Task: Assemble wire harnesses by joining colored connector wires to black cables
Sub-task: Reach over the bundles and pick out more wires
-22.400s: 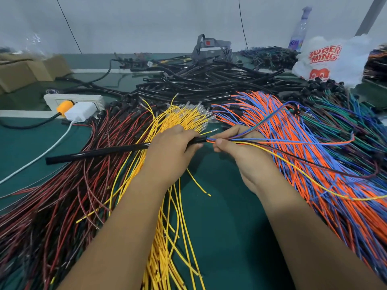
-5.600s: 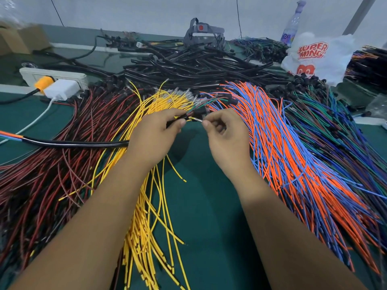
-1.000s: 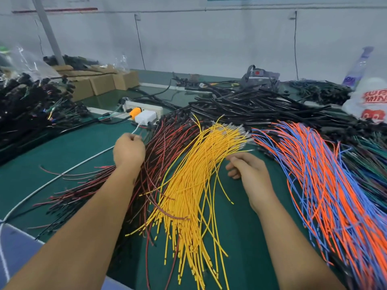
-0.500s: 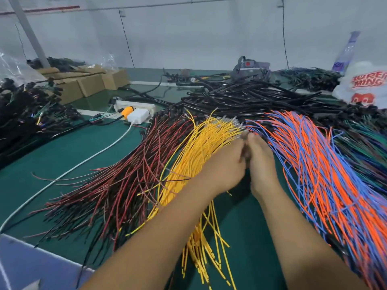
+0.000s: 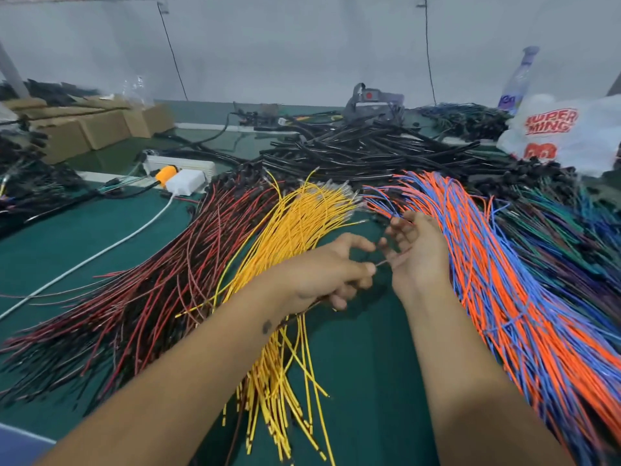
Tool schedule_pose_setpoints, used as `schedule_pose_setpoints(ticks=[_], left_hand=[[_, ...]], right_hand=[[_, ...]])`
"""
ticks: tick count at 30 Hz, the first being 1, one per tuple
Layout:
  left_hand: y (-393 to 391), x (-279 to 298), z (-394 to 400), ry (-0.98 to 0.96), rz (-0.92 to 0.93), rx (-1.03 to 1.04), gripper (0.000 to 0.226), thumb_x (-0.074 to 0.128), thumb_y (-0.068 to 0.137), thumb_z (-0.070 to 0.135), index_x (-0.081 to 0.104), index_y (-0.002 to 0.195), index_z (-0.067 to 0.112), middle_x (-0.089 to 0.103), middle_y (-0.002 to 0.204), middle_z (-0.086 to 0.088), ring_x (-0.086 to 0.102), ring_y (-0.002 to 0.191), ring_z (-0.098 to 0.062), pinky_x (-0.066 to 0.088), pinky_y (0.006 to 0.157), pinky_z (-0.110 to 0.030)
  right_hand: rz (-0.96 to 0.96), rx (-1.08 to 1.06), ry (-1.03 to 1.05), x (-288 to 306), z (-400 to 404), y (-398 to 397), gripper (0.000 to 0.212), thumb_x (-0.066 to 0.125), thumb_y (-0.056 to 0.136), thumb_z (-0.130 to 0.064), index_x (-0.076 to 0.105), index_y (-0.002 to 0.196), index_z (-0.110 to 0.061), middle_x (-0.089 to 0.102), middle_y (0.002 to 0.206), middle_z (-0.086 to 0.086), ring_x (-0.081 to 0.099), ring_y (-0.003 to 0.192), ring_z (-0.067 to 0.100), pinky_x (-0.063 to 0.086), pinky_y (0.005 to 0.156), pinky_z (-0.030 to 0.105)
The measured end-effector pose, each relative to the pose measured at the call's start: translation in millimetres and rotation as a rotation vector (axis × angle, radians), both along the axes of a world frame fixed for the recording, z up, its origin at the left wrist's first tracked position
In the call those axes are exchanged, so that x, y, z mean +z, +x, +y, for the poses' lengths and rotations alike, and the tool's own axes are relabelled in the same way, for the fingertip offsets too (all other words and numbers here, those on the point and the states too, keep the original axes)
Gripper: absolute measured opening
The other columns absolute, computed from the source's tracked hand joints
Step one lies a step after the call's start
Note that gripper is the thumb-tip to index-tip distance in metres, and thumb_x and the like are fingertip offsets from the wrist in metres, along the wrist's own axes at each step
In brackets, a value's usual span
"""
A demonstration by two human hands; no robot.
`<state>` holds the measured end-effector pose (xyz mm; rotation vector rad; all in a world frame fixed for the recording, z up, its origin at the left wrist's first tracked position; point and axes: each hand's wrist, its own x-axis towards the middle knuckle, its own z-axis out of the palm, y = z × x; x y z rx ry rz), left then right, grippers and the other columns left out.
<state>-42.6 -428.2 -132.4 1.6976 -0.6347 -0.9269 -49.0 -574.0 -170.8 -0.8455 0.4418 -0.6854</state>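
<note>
Both hands meet over green tabletop (image 5: pixel 363 348) between yellow wires (image 5: pixel 302 227) and orange-blue wires (image 5: pixel 497 264). Left hand (image 5: pixel 322 274) fingers curled, thumb and forefinger pinching a thin dark wire (image 5: pixel 386 262) that runs across to right hand (image 5: pixel 416 250); right fingers loosely spread, grip on it unclear from blur. Red-black wires (image 5: pixel 161 280) fan out left, black cables (image 5: pixel 363 153) piled behind, power strip (image 5: pixel 188 168) far left

The white plastic bag (image 5: pixel 571 136) reads "SUPER MING" in red letters.
</note>
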Motion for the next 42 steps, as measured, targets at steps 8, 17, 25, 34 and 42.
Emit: schedule_pose_setpoints(ticks=[8,17,25,34,42], left_hand=[[-1.7,-11.6,-16.6,0.07,-0.158,-0.062,0.003,0.037,0.102,0.012,0.035,0.104,0.013,0.053,0.066,-0.007,0.046,0.042,-0.013,0.036,0.039,-0.02],[41.5,40.0,33.6,0.187,-0.05,-0.596,0.044,0.053,0.092,0.051,0.048,0.132,0.032,0.074,0.096,-0.011,0.072,0.083,-0.023,0.057,0.063,-0.027],[83.5,-42.3,-7.9,0.687,-0.986,0.51,0.048,0.046,0.095,0.049,0.046,0.134,0.022,0.042,0.139,-0.005,0.034,0.13,-0.029,0.025,0.104,-0.049],[92.7,-47.6,0.6,0.3,-0.9,0.751,0.038,0.049,0.092,0.01,0.056,0.126,0.027,0.066,0.099,0.008,0.047,0.113,-0.028,0.031,0.089,-0.04],[64.2,-23.8,0.5,-0.035,-0.51,0.814,0.028,0.044,0.092,0.011,0.069,0.103,0.02,0.063,0.076,-0.002,0.059,0.063,-0.021,0.055,0.071,-0.043]], right_hand=[[0.015,0.289,-0.118,1.0,22.8,1.4,0.047,0.029,0.104,-0.04,0.053,0.072,-0.014,0.063,0.063,0.006,0.057,0.05,0.018,0.045,0.052,0.024],[0.0,0.125,-0.142,5.9,-0.8,-7.9,0.041,0.03,0.103,-0.039,0.054,0.079,-0.015,0.029,0.044,-0.002,0.017,0.03,0.01,0.014,0.038,0.016],[0.16,0.108,-0.453,-8.7,12.5,0.9,0.043,0.032,0.101,-0.028,0.059,0.071,-0.013,0.036,0.04,-0.002,0.023,0.031,0.009,0.018,0.037,0.017],[0.255,0.015,-0.508,-9.7,11.4,7.4,0.024,0.047,0.092,-0.009,0.054,0.07,-0.014,0.053,0.059,0.003,0.037,0.036,0.01,0.03,0.038,0.017],[0.11,-0.01,-0.521,-6.5,18.2,9.1,0.033,0.044,0.102,-0.021,0.059,0.073,-0.015,0.062,0.066,-0.001,0.053,0.045,0.009,0.041,0.046,0.015]])
